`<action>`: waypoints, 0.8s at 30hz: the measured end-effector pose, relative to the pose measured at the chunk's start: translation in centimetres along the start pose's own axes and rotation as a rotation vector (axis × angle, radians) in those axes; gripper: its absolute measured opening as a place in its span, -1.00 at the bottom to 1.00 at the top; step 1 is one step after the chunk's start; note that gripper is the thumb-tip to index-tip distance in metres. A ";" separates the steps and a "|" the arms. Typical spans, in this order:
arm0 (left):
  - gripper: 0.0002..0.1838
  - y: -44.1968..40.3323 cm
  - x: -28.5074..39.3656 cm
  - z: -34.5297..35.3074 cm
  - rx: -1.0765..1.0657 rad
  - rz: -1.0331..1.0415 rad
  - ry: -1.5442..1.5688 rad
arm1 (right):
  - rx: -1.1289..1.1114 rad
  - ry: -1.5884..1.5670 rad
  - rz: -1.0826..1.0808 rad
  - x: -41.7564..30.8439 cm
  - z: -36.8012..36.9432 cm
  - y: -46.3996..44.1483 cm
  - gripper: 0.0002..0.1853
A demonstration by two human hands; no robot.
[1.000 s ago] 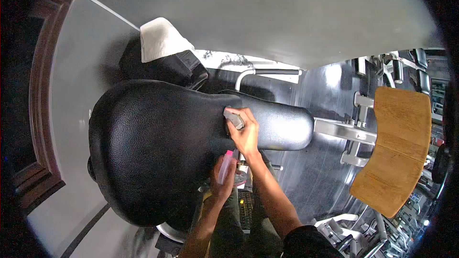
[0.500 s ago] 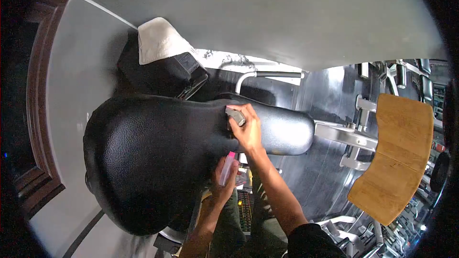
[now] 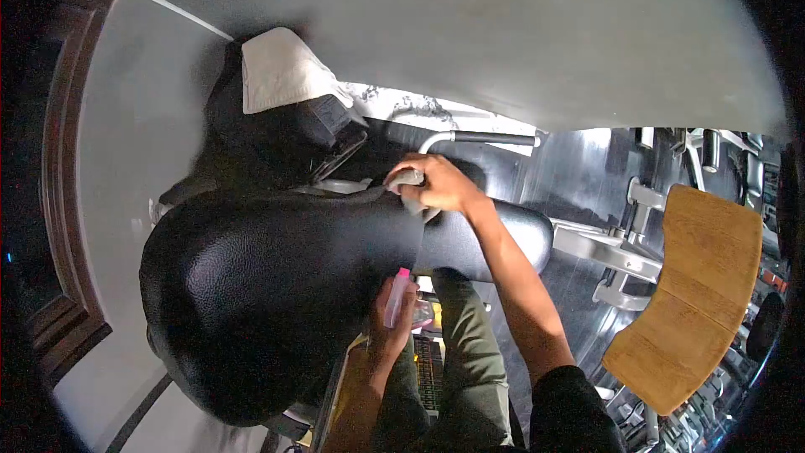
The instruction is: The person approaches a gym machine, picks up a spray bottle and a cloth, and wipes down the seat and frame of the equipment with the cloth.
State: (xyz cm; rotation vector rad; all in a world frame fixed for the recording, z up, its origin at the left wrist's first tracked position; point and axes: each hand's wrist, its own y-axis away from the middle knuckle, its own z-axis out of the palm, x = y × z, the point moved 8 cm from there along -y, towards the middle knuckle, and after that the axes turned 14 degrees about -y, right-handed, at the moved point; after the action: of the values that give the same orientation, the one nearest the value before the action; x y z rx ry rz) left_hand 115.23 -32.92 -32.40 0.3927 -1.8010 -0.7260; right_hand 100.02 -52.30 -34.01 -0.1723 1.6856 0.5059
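Observation:
A large black padded cushion (image 3: 260, 302) with a leather-like cover fills the middle left, and a narrower black pad (image 3: 511, 243) lies beside it. My left hand (image 3: 388, 340) is closed around a small translucent bottle (image 3: 392, 309) with a pink cap, near the cushion's lower right edge. Over the cushion's upper right edge, my right hand (image 3: 449, 187) grips a small grey cloth (image 3: 409, 177). Part of the cloth hangs below the fingers. Whether it touches the cushion is hard to tell.
A white towel (image 3: 281, 71) drapes over a dark object against the wall. A padded bar (image 3: 495, 139) stands behind the narrow pad. To the right are a silver machine frame (image 3: 608, 250) and a curved wooden top (image 3: 708, 260). My legs (image 3: 474, 344) are below.
My right hand has moved up and slightly right with the cloth, reaching the cushion's upper edge. My left hand stays nearly in place with the bottle. The view has shifted slightly.

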 end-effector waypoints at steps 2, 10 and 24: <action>-0.81 0.1 0.2 -0.2 0.008 0.037 -0.010 | -0.057 -0.036 0.239 3.1 -0.5 -0.1 -0.74; -0.85 -0.1 0.1 0.0 0.010 0.038 -0.062 | -0.320 0.185 0.138 0.2 1.8 -3.3 -0.65; -0.81 -0.1 0.6 0.5 -0.055 0.011 0.039 | -0.211 0.069 0.245 0.9 0.8 -1.8 -0.66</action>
State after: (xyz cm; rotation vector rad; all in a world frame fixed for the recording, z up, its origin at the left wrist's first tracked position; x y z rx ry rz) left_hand 114.56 -33.17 -32.10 0.3576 -1.7415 -0.7539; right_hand 101.27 -53.43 -35.42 -0.1374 1.7287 0.8713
